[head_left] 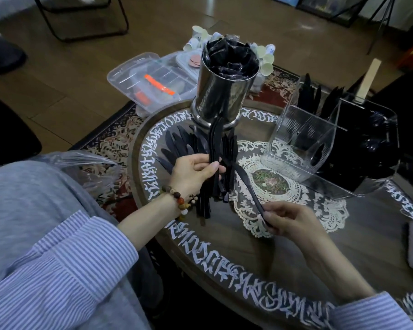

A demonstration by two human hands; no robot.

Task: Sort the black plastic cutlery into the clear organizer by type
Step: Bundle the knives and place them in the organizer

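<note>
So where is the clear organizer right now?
In the head view the clear organizer stands on the right of the round table, beside the lace doily and right of the steel canister, beyond the right hand.

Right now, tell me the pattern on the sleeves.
Thin blue-and-white stripes on both sleeves, clearest on the left forearm in the head view.

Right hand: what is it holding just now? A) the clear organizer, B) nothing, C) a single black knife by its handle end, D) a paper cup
C: the right hand pinches the handle end of one black knife, whose blade points up toward the bundle gripped in the left hand.
</note>
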